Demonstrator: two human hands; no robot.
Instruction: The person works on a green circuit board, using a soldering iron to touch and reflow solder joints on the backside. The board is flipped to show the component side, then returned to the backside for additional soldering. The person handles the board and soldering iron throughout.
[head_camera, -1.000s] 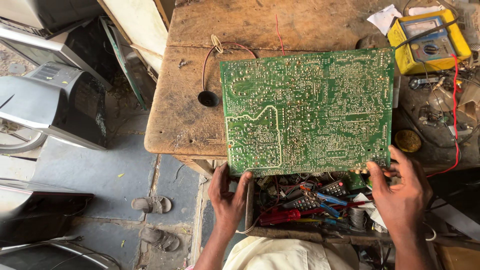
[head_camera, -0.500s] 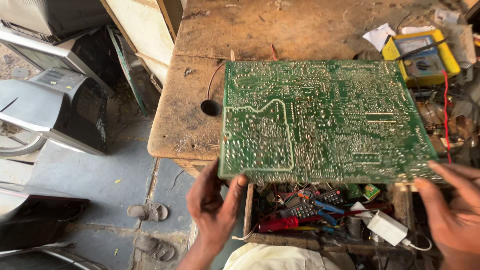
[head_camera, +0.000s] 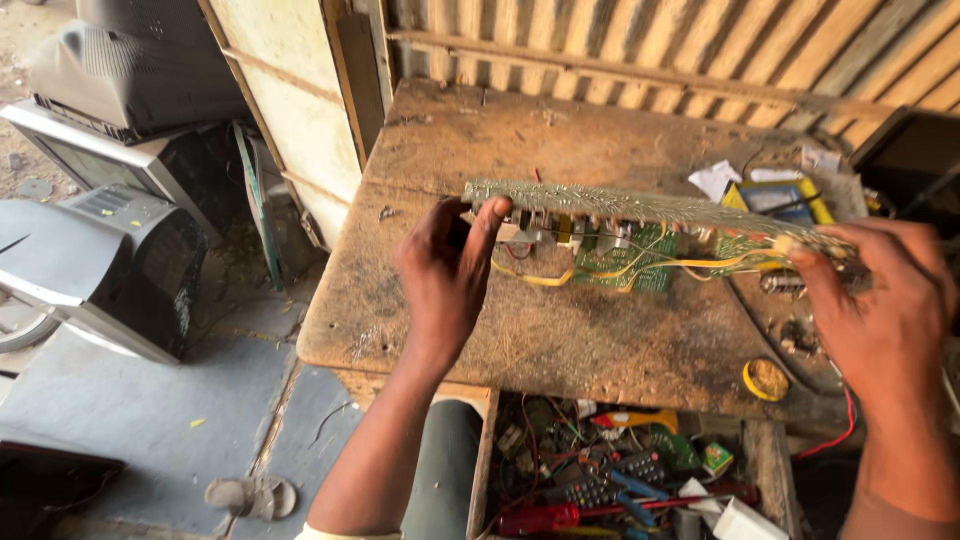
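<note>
- We hold a green circuit board tilted up on edge above the middle of the worn wooden tabletop; its yellow wires hang beneath
- Our left hand grasps the board's left end, fingers curled around it; our right hand grips the right end
- A yellow tape roll lies near the tabletop's front right corner; an open drawer of tools sits below the front edge

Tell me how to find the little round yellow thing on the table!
Start at the worn wooden workbench and go to its near edge, below the right hand. There lies a small roll of yellow tape, flat on the wood. Nothing else there is round and yellow.
</note>
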